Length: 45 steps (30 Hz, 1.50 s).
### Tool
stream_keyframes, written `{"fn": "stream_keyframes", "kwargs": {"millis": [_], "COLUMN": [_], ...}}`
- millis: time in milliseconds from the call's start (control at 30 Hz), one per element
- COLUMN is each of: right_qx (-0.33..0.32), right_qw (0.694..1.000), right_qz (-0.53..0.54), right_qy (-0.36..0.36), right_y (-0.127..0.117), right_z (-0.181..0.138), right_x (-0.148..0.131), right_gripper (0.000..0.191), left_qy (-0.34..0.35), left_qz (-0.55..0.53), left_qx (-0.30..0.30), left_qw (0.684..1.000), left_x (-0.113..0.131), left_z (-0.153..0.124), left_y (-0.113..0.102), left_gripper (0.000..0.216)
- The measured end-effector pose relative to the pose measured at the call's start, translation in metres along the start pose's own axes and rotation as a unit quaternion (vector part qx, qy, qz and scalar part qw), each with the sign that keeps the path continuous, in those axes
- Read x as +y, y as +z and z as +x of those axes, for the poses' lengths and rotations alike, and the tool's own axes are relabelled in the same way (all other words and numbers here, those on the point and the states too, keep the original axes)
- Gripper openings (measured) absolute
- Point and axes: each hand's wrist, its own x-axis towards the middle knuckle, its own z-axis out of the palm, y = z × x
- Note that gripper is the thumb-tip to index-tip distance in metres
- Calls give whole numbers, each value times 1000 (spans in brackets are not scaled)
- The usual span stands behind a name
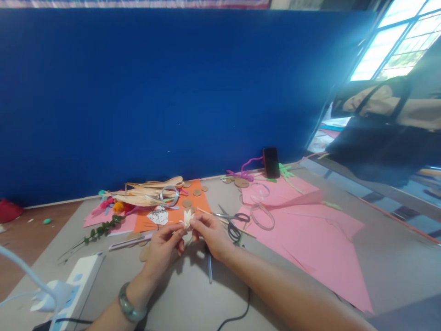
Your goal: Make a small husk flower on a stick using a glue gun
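Between my two hands is a small cream-coloured craft flower (188, 218) with pointed petals, held over the middle of the table. My left hand (166, 242) pinches it from the left, the fingertips closed at its base. From the other side, my right hand (211, 233) grips it between thumb and fingers. Just beyond my right hand lie open scissors (235, 222) with black handles. A clear glue stick (210, 269) shows below the right hand. Behind the flower, round brown discs (187, 203) rest on orange paper (200, 201).
Pink paper sheets (310, 239) cover the right side, with a phone (271, 162) propped behind. Dried husk strips (148, 193), a tape roll (169, 196), a green sprig (101, 231) and a utility knife (131, 241) lie left. A power strip (81, 285) sits front left. A blue partition (165, 101) stands behind.
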Motion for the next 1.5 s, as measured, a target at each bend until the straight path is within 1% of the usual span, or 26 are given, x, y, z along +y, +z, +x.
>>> {"fn": "stream_keyframes", "kwargs": {"millis": [200,333,533,633,833,933,1000,1267,1400,1500], "right_qx": [0,2,6,15,31,37,36,24,24,21], "right_qw": [999,999,998,998,998,998,999,999,1000,999], "right_qz": [35,35,43,44,25,14,9,-15,-16,-20], "right_qy": [16,24,37,41,47,41,37,19,13,12], "right_y": [2,3,5,5,5,5,5,5,4,5], "right_z": [-1,-2,-2,-3,-3,-3,-3,-4,-5,-5], "right_x": [2,1,1,1,0,0,1,-3,-3,-3], "right_gripper": [25,24,26,26,24,23,23,24,24,23], "left_qy": [-6,-15,-10,11,89,122,128,117,112,93], "left_qz": [-36,-50,-57,-21,98,124,127,114,115,94], "left_qx": [13,21,38,43,34,30,27,5,-26,-31], "left_qw": [999,998,998,999,991,984,983,986,987,991], "left_x": [4,4,3,3,3,4,4,-1,4,9], "left_z": [-2,-2,-3,-4,-1,0,0,3,4,3], "left_y": [5,7,8,7,0,-2,-2,-9,-8,-5], "left_gripper": [29,30,31,30,23,18,17,18,14,14]}}
